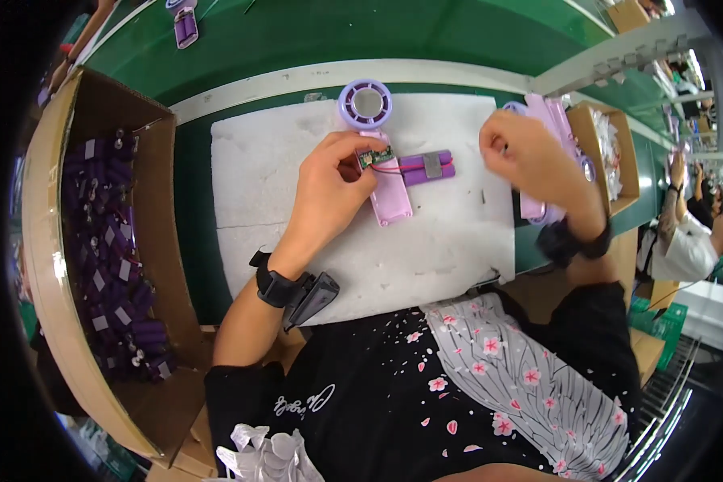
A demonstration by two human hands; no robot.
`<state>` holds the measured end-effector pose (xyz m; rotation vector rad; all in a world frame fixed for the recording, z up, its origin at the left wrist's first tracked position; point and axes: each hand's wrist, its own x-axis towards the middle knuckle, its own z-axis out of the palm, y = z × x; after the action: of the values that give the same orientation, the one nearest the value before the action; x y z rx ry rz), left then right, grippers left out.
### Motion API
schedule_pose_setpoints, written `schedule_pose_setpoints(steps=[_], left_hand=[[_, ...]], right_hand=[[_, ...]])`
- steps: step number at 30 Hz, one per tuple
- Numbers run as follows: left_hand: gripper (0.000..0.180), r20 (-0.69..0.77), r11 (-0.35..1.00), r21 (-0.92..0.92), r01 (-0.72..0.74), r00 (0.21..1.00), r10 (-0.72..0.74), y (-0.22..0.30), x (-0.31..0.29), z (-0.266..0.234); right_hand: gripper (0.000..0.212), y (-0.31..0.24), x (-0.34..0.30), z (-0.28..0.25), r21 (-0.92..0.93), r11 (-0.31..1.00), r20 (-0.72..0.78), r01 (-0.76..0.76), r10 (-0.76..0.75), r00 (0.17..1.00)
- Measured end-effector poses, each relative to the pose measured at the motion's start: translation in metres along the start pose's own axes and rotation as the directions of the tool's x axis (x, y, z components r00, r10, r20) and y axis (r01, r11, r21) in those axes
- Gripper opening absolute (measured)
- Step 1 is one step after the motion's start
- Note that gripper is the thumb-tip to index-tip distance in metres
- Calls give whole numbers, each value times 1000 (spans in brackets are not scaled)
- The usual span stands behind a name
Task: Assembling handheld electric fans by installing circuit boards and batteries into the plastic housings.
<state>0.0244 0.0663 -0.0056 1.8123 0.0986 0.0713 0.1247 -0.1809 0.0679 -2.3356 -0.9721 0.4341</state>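
On a white foam mat (273, 185) lies the opened pink handle shell (391, 205) of a small handheld fan, its round purple head (365, 104) pointing away from me. My left hand (333, 189) pinches a small green circuit board (376, 157) over the upper part of the shell. Red wires run from the board to a purple battery pack (427, 166) with a grey patch, lying just right of the handle. Off to the right, my right hand (534, 157) is raised with its fingers curled in, slightly blurred; what it may hold is hidden.
A deep cardboard box (181, 281) full of purple battery packs (120, 257) stands at the left. Pink fan shells (550, 120) sit right of the mat, beside a smaller carton (622, 153) of parts. Beyond a pale rail (273, 87) runs a green surface carrying another fan (185, 28).
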Motion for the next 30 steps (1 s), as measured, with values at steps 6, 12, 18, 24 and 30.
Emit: schedule_pose_setpoints(steps=[6,12,18,24,30], left_hand=[[32,50,996,-78,30,998,-26,2,4,-6],[33,23,995,-84,47,999,-46,-1,3,-5],[33,-11,998,-63,-9,1000,8,-4,2,-6],[33,14,999,-47,-15,1000,15,-1,3,-8],[33,41,1000,27,4,999,-5,7,3,-11]], right_hand=[[23,59,39,-55,-721,659,-438,-213,-195,878],[43,-23,6,45,-190,951,0,245,-249,968],[43,-14,20,65,-151,952,-39,266,-275,961],[27,-25,21,37,52,996,251,72,-83,964],[23,-38,9,34,428,815,416,-391,207,886]])
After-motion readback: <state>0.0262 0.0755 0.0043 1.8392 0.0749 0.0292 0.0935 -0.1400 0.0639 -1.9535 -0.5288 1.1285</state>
